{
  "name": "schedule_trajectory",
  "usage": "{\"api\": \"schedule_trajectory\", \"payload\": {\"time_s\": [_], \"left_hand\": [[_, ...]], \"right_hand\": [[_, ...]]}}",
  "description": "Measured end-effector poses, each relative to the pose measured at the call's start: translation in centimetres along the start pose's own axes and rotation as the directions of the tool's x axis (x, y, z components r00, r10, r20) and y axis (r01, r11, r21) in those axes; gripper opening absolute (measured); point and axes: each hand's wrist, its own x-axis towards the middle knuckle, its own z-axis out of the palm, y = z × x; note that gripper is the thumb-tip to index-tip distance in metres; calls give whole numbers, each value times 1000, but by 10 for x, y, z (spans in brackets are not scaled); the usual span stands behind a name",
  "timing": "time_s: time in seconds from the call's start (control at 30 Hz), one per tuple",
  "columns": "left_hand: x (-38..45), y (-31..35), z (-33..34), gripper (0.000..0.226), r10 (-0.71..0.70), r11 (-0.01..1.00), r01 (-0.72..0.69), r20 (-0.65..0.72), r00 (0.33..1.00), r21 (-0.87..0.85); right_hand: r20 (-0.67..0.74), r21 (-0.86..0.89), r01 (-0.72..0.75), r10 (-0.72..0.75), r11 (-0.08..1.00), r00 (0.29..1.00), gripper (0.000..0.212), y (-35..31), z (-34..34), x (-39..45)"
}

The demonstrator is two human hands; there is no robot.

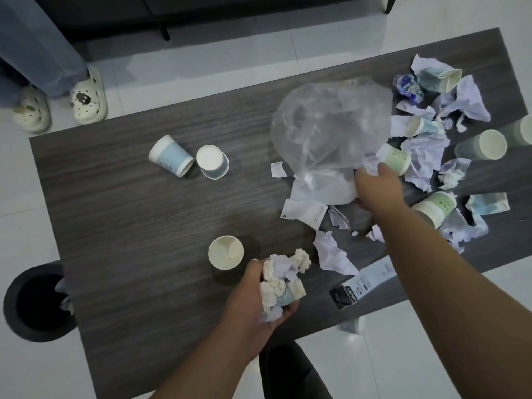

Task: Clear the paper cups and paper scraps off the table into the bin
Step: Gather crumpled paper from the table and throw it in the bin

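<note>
My left hand (256, 295) is closed around a bundle of crumpled paper scraps and a squashed blue cup (283, 279), held just above the near part of the dark wood table (129, 226). My right hand (377, 187) reaches into the litter at the right and grips crumpled paper with a pale green cup (397, 159). A clear plastic bag (328, 125) lies beside that hand. An upright white cup (225, 252) stands next to my left hand. Two blue cups (171, 155) (213, 161) lie at mid-table. The black bin (36, 302) sits on the floor at the left.
Several more cups and torn paper pieces (449, 110) cover the table's right end. A black-and-white carton (362, 286) overhangs the near edge. A cup (351, 323) lies on the floor below it. Another person's feet in white clogs (86, 96) stand at the far left.
</note>
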Motion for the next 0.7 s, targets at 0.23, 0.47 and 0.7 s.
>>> {"api": "schedule_trajectory", "payload": {"time_s": [0.23,0.47,0.7], "left_hand": [[-6,6,16,35,31,997,-35,68,997,68],[-19,10,25,33,54,983,-56,16,998,173],[-30,15,12,30,80,976,-84,28,996,202]], "right_hand": [[-29,311,-117,132,943,991,22,-8,-56,-48],[28,217,-206,205,954,978,8,18,-80,-77],[-30,15,-129,129,992,991,31,12,-101,-106]]}}
